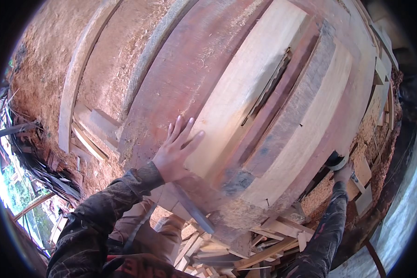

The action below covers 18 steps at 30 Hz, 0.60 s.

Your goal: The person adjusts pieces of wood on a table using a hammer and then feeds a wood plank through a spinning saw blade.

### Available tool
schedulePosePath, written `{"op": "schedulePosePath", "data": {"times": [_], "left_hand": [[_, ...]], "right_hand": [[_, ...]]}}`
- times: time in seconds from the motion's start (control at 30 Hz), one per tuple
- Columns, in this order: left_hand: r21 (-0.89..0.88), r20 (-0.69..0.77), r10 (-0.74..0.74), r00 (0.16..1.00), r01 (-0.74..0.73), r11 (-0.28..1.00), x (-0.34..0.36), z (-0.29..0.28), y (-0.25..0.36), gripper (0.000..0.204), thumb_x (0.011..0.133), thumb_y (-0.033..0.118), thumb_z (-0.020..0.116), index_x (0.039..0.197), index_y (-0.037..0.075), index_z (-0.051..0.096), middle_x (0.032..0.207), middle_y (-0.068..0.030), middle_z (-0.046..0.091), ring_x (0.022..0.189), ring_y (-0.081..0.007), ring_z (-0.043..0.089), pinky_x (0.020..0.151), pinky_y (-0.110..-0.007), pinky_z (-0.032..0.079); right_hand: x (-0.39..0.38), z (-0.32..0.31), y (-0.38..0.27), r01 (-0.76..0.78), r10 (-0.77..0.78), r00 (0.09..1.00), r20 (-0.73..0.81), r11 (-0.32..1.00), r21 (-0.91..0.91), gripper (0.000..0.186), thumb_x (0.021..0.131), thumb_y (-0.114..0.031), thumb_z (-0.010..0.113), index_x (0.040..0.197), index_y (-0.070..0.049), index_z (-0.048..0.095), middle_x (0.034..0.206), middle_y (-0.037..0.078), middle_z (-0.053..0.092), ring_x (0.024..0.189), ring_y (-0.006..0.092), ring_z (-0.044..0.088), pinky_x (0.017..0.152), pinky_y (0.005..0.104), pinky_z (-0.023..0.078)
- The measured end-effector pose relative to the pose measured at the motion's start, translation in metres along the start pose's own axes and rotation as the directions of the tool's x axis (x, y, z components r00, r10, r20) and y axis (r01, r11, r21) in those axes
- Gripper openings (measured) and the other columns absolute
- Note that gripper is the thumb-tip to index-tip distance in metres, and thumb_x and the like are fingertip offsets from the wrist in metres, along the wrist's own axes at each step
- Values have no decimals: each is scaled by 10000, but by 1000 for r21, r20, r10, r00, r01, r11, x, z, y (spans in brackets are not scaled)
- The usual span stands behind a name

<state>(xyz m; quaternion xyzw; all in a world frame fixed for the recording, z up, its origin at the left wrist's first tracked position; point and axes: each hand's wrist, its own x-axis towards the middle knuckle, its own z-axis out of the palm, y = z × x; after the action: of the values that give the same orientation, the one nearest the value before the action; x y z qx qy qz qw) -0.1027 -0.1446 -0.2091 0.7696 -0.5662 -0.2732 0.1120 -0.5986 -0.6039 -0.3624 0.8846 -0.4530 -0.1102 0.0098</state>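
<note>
My left hand (173,150) lies with fingers spread at the near left edge of a pale wooden plank (248,76), partly over the reddish wide board (171,78) beside it. At the right edge of the worktop, my right hand (343,172) is closed around a dark object with a pale round rim (336,161); its kind is not clear. Between the hands runs a second, narrower pale board (310,118), with a small nail (267,202) near its close end. A splintered strip (268,88) lies along the plank's right side.
Sawdust and shavings lie on the boards and the ground. Wood offcuts (278,231) are heaped below the near edge, and more scraps (363,173) lie at the right. A dark flat bar (192,208) juts out near my legs. Long curved-looking beams (85,65) stretch away at the left.
</note>
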Motion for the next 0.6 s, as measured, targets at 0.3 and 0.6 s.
{"op": "schedulePosePath", "data": {"times": [0.3, 0.6], "left_hand": [[-13, 20, -13, 1000, 13, 1000, -1, -2, 3, 1122, 541, 319, 899, 1527, 116, 404, 1611, -319, 188, 1487, -567, 113, 1163, -670, 192], [22, -4, 26, 1000, -25, 999, 2, -3, 2, 1158, 526, 375, 918, 1528, 114, 399, 1608, -314, 187, 1475, -580, 128, 1158, -672, 215]], "right_hand": [[11, 54, 46, -19, -24, 991, 132, 950, 313, 484, 846, -236, 723, 1270, -31, 613, 1233, 132, 664, 1137, 272, 637, 993, 442, 491], [-36, 0, -32, -253, 232, 966, -111, 934, -251, 714, 857, -208, 653, 1509, -72, 395, 1570, 138, 364, 1479, 302, 302, 1210, 533, 188]]}}
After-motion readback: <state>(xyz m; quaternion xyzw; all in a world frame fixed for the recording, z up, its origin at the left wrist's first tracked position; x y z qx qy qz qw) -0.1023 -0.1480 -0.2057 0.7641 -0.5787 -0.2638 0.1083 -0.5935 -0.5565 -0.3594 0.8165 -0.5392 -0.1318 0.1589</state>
